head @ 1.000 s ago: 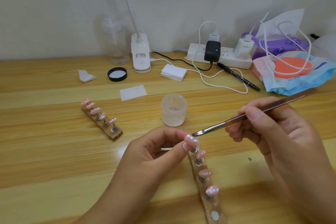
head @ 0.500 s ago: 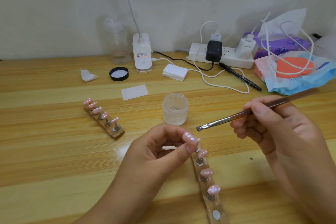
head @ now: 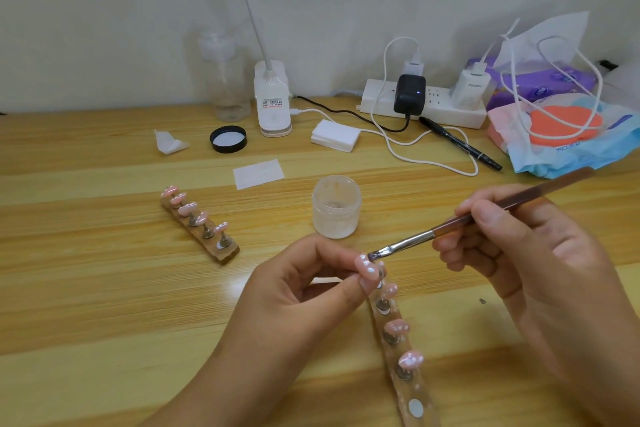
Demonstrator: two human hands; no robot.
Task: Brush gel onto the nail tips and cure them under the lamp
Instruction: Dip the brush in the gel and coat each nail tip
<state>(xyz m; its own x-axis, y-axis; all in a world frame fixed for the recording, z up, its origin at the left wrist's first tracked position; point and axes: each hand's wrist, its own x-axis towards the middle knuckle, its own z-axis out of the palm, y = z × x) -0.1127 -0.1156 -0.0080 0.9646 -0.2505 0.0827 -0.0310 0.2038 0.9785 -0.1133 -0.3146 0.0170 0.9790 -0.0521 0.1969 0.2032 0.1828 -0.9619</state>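
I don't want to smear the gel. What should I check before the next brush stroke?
1. Left hand pinches the nail tip securely: ok.
2. Right hand grips the brush, bristles at the tip: ok.
3. Enough gel on the bristles: cannot tell.
4. Gel jar open and close by: ok.
5. Lamp on and aimed: cannot tell, its head is out of frame.
6. Free slot on the near holder: ok.

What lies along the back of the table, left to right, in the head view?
Folded paper scrap, black lid, white lamp base, stack of white pads, power strip, blue tissue pack.
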